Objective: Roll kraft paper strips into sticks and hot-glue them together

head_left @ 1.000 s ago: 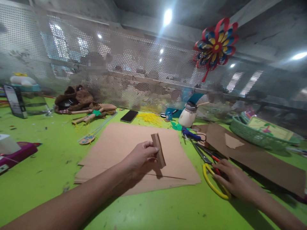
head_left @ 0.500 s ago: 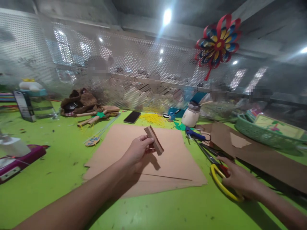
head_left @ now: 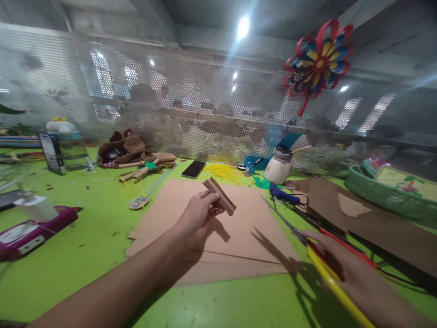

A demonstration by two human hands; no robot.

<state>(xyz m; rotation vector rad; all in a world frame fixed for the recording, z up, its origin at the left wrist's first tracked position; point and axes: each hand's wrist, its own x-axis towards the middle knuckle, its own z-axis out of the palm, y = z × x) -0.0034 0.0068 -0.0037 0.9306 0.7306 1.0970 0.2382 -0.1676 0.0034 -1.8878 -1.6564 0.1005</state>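
My left hand (head_left: 201,210) is closed on a small folded strip of brown cardboard (head_left: 221,197), pinched between thumb and fingers above the paper. Below it, several large sheets of tan kraft paper (head_left: 177,196) lie stacked on the green table. My right hand (head_left: 336,262) is wrapped round the handles of a pair of scissors (head_left: 285,222), lifted off the table at the right. Their yellow handle runs down toward the bottom edge, and the blades point up and left toward the sheets. The palm partly hides the handles.
A blue glue gun (head_left: 284,195) lies right of the sheets, near brown cardboard (head_left: 327,200) and a green basket (head_left: 382,193). At the back are a white jar (head_left: 278,166), a phone (head_left: 193,169) and yellow paper shreds (head_left: 223,172). A purple power strip (head_left: 41,232) sits at left.
My right hand has picked up the scissors from the table and raised them toward me. My left hand still holds the cardboard strip in about the same place. The view has shifted slightly left.
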